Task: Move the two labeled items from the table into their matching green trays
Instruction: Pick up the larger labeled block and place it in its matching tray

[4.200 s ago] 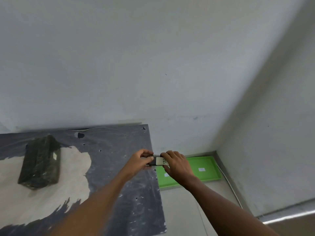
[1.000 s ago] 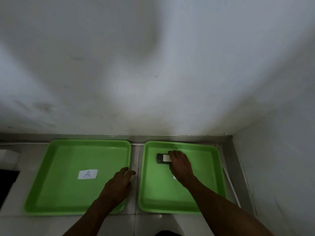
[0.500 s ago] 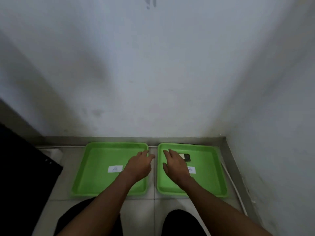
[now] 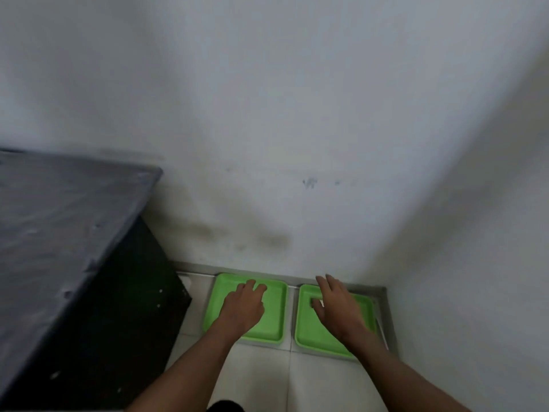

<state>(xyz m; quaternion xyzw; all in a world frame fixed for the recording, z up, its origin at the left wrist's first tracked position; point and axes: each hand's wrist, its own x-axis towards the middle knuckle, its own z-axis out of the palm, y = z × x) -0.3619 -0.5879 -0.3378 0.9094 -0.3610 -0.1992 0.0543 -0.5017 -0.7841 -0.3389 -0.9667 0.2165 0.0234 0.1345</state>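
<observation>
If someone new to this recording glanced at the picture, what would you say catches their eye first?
Two bright green plastic trays sit side by side on the pale tiled floor against the white wall, the left tray and the right tray. A bare left hand and right hand hover open over them, holding nothing. A dark grey table looms at the left.
</observation>
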